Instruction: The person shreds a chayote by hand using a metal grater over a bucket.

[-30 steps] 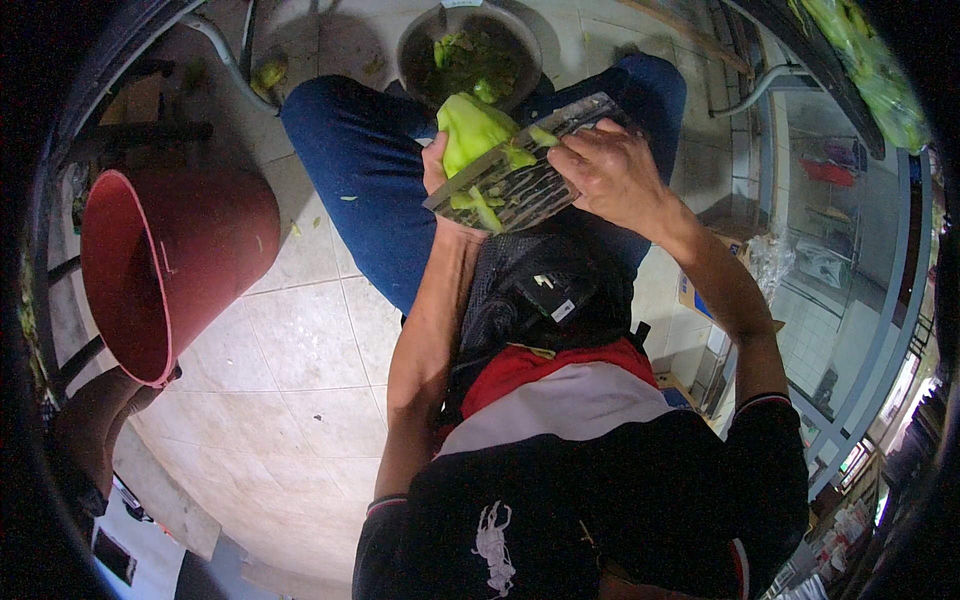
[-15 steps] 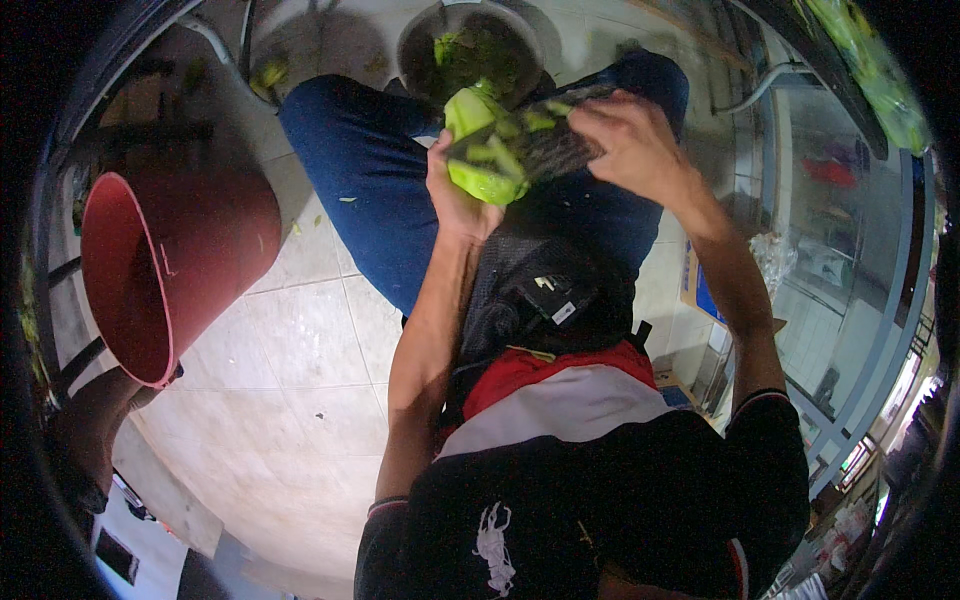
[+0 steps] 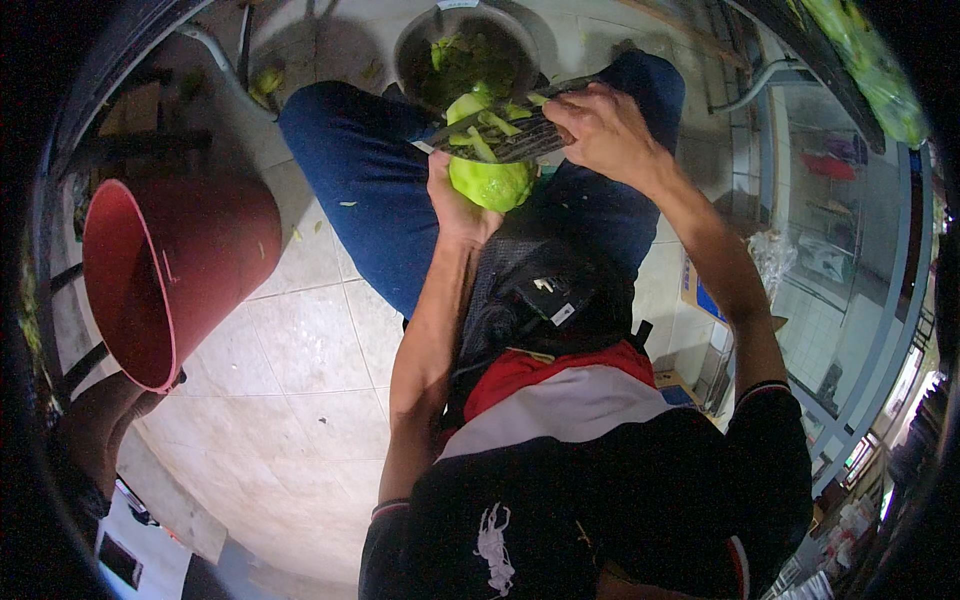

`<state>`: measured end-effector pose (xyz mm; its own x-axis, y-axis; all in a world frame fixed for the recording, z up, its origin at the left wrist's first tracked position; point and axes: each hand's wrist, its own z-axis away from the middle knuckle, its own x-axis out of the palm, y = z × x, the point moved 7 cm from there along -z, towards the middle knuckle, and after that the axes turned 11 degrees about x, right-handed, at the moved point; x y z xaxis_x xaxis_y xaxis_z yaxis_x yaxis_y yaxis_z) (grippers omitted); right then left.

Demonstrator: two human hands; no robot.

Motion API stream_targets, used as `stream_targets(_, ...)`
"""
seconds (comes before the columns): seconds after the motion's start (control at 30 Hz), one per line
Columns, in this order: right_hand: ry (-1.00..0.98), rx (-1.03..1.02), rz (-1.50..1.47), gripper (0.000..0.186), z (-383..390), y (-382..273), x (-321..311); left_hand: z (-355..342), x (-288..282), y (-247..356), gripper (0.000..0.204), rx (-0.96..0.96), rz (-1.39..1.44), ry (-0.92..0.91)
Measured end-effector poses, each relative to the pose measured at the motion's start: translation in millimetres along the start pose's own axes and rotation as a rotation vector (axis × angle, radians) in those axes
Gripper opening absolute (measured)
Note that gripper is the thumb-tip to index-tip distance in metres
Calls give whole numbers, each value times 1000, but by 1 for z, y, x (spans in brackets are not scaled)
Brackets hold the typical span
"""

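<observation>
My left hand (image 3: 462, 203) is wrapped round a bright green, wet-looking fruit or vegetable (image 3: 492, 186), held between my knees; its exact kind I cannot tell. My right hand (image 3: 606, 128) grips a broad, dark knife (image 3: 535, 139). Its handle is hidden in my fingers. The blade lies across the top of the green piece, pointing left, and several pale green strips (image 3: 480, 146) cling to it. Just beyond, between my legs, stands a round grey basin (image 3: 405, 50) with green scraps in it.
At the left a tilted red bucket (image 3: 215, 235) has its mouth turned toward a co-worker's hand (image 3: 140, 395) at its rim. Small green scraps (image 3: 297, 234) lie on the tiled floor (image 3: 310, 340). A metal-framed glass cabinet (image 3: 840, 290) stands at the right, beside a clear plastic bag (image 3: 771, 258).
The knife has swung left and its blade now crosses the green piece. My right hand has moved slightly left with it. The left hand keeps its hold.
</observation>
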<state>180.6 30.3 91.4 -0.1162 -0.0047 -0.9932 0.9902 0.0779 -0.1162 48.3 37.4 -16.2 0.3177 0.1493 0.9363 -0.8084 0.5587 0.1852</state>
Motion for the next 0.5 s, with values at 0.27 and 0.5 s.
stream_targets(0.27, 20, 247, -159, 27, -41, 31, 21, 5, 9, 0, 56, -67, 0, -5)
stream_targets(0.5, -98, 139, -178, 31, 12, -5, -27, -2, -4, 2, 54, 8, 46, 34)
